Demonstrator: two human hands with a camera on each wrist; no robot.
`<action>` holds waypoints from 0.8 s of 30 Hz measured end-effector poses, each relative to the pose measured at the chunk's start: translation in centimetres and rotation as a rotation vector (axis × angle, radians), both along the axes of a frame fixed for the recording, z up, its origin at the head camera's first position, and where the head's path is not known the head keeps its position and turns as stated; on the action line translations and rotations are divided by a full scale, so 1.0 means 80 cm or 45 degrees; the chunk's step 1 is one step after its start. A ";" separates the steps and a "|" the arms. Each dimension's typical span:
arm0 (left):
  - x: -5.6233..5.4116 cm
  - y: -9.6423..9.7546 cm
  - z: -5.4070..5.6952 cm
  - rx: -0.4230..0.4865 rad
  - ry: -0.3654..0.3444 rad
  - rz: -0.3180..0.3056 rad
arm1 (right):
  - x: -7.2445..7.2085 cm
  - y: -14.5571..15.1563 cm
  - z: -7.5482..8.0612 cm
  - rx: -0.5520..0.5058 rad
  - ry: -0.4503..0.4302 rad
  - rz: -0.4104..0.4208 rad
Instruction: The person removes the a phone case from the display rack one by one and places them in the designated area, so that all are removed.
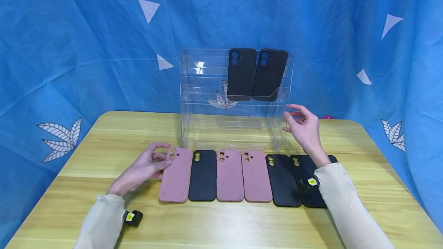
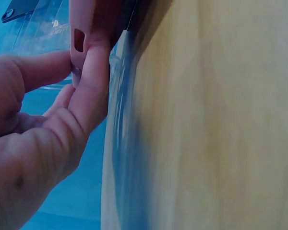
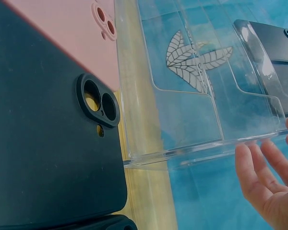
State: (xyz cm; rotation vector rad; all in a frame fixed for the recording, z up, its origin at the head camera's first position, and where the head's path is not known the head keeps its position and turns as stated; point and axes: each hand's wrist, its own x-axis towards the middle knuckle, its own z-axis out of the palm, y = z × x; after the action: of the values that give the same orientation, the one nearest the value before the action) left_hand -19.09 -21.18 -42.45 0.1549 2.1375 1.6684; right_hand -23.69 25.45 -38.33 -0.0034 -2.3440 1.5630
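At the left end of a row, my left hand [image 1: 147, 166] pinches a pink phone case [image 1: 175, 176] by its upper left edge. The left wrist view shows the thumb and fingers on either side of that case's rim [image 2: 79, 40]. My right hand [image 1: 304, 128] is beside the right side of a clear acrylic display rack [image 1: 183, 99], fingers loosely bent and holding nothing. In the right wrist view its fingertips are at the rack's edge [image 3: 192, 149]; whether they touch it, I cannot tell. Two black phone cases [image 1: 241, 74] stand side by side on the rack's upper tier.
Right of the pinched case lie a black case [image 1: 202, 176], two pink cases [image 1: 230, 176] and two more black cases [image 1: 283, 180], the last partly under my right wrist. All are on a wooden table [image 1: 221, 228]. A blue patterned cloth [image 1: 104, 30] hangs behind.
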 end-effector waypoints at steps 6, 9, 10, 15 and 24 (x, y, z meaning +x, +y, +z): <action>0.000 0.006 0.003 -0.116 0.030 0.017 | 0.000 0.001 0.000 0.001 -0.007 -0.001; -0.001 0.008 0.006 -0.237 0.078 0.025 | 0.000 0.001 -0.001 0.004 -0.009 0.000; -0.001 0.008 0.006 -0.275 0.095 0.029 | 0.000 0.001 -0.001 0.006 -0.009 0.000; 0.000 0.011 0.009 -0.393 0.144 0.047 | -0.001 0.001 -0.001 0.010 -0.004 0.001; 0.002 0.015 0.013 -0.531 0.173 0.049 | 0.000 0.000 0.000 -0.005 -0.004 0.003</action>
State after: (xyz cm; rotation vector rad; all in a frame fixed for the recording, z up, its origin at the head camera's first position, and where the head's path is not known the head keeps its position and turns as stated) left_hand -18.95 -19.99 -41.40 0.1041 2.5516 1.2238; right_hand -23.69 25.48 -38.35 -0.0040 -2.3446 1.5696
